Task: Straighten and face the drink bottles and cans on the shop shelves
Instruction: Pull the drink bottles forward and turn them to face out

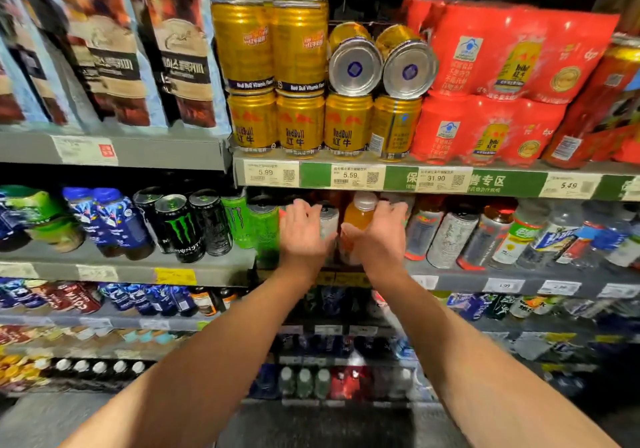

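Hands are reaching together into the middle shelf under the green price strip [398,179]. The left hand [304,236] is lying with fingers spread against a silver can [329,222], while the right hand [377,239] is curling round the orange drink bottle [358,212] (white cap, standing upright just beside that can). Black Monster cans [180,225] are standing to the left, and gold Red Bull cans [301,125] are sitting on the shelf above, two of them lying on their sides.

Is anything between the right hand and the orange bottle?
No. The right hand is already on the orange bottle, fingers curled round it. The left hand rests against the silver can beside it.
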Demonstrator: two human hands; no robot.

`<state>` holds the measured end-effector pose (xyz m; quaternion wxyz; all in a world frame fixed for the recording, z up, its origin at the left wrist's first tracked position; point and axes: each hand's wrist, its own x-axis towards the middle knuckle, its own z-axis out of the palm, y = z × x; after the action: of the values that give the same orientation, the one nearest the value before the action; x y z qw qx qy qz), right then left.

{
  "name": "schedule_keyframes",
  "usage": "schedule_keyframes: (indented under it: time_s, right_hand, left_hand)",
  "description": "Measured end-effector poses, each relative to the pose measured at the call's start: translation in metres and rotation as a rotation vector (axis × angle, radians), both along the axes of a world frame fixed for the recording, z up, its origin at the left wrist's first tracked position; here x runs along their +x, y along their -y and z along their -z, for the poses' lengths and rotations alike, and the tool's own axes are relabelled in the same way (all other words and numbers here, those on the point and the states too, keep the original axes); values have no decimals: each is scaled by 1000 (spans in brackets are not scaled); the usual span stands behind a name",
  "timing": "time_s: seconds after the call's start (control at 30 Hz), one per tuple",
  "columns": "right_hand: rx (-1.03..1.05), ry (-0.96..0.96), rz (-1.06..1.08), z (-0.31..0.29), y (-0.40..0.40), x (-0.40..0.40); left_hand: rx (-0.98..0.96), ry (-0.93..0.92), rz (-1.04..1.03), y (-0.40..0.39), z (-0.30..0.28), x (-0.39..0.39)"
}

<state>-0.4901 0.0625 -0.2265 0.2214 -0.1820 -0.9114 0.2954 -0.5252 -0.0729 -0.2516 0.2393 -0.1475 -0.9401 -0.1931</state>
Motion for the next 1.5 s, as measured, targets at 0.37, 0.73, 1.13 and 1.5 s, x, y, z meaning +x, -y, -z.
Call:
schedule_keyframes:
  time_s: [0.37,0.73,1.13,1.5]
  right_hand:
    - [-236,-90,61,28,-17,29]
    - [-87,-131,238,28,-108,51]
    - [90,-155,20,25,-170,44]
    - [-204,-281,-32,46,-171,63]
  left_hand:
    - [282,79,206,4,-3,17]
    - [390,128,91,-58,-14,23]
    - [417,231,-249,-102,-25,17]
    - [406,177,-190,-104,-23,33]
